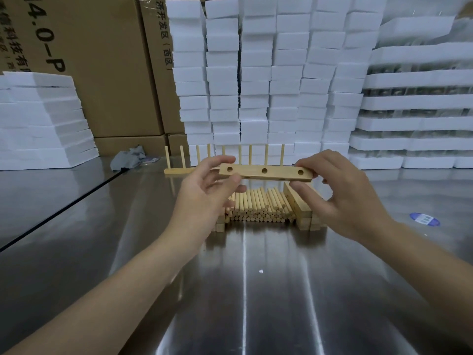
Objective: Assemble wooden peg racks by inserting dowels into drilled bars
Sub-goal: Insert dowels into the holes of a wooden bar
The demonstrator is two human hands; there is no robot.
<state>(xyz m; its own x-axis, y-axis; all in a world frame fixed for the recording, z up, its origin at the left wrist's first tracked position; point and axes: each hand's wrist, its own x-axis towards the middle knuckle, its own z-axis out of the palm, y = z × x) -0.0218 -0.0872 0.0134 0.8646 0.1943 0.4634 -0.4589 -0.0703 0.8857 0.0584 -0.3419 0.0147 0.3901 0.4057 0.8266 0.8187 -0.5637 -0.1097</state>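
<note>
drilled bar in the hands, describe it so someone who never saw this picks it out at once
On the steel table before the white foam blocks, find the dowel pile. Above it the left hand and right hand hold one drilled bar in the air: three empty holes face the camera, unlike the pegged rack behind.

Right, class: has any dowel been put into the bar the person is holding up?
No: the bar, held between the left hand and the right hand, shows only empty holes.
</note>
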